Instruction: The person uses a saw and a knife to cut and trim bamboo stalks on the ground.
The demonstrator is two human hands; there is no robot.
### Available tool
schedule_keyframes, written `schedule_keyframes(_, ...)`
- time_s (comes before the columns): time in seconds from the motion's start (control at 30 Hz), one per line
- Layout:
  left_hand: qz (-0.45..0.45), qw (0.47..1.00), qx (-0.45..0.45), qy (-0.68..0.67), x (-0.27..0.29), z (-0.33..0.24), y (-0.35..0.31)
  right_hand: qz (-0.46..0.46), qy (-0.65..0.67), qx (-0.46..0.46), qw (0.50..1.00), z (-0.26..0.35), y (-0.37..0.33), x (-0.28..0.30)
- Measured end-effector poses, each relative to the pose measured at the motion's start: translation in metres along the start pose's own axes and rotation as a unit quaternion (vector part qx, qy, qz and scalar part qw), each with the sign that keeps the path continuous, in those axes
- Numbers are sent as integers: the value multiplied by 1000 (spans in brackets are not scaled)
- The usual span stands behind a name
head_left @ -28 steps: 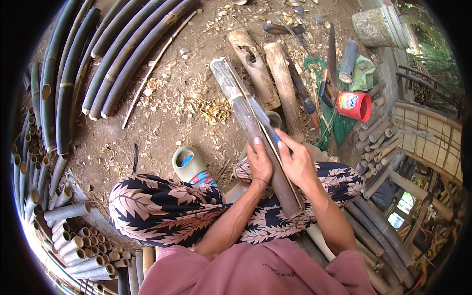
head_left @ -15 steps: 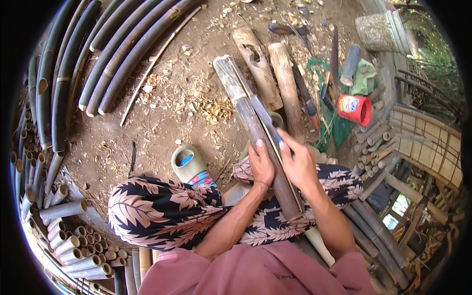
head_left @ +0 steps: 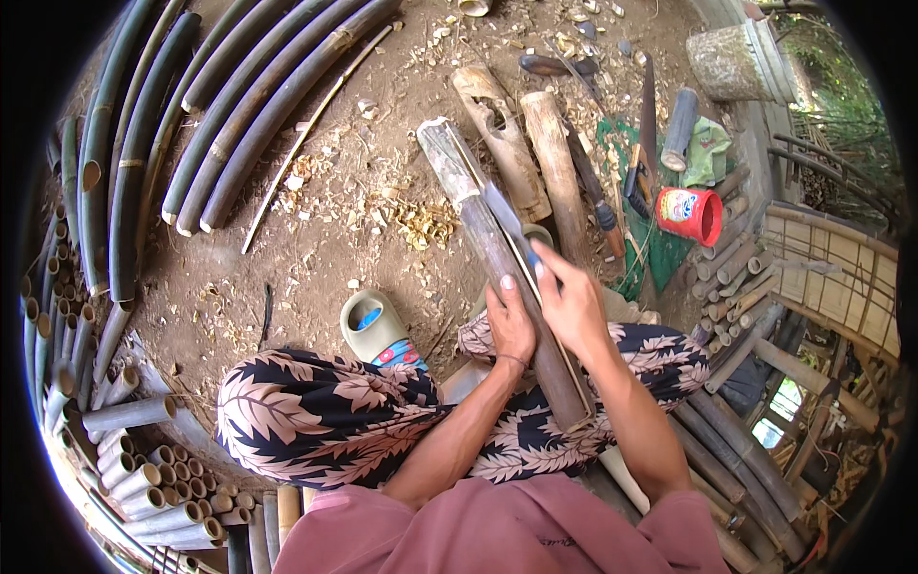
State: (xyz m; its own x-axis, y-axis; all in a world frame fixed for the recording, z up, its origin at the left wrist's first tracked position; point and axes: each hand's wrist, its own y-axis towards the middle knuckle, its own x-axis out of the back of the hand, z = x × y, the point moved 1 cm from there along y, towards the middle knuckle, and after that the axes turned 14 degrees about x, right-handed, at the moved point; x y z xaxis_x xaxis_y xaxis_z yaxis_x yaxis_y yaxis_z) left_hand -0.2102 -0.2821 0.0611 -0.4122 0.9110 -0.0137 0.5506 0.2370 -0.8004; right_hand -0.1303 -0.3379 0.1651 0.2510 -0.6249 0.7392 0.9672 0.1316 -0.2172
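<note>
A long dark bamboo piece point(head_left: 562, 387) lies slantwise over my lap, its pale, whittled far end pointing up and left. A lengthwise cut edge runs along its right side. My left hand point(head_left: 510, 327) is closed around the middle of the bamboo, thumb on top. My right hand point(head_left: 572, 304) grips a knife, its blue handle mostly hidden by the fingers. The knife blade point(head_left: 503, 210) lies flat along the cut edge, its tip towards the far end.
Bamboo poles point(head_left: 258, 115) lie at the far left, with stacked cut tubes point(head_left: 167, 488) below them. A saw point(head_left: 648, 115), a sheathed-looking tool point(head_left: 602, 210), a red tub point(head_left: 706, 216) and a bucket point(head_left: 736, 65) are on the right. Wood shavings point(head_left: 426, 222) cover the dirt.
My right hand and the knife have slid slightly away from me along the bamboo's edge. My left hand keeps its hold, and the view has shifted a little.
</note>
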Motion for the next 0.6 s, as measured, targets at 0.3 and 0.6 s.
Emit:
schedule_keyframes(0.3,26,999,17,-5,1,-7,-4,18,-45,-70,996,3,64,-11)
schedule_keyframes(0.6,61,997,42,-12,-2,-4,-3,-32,-33,3,999,-16,118,-41)
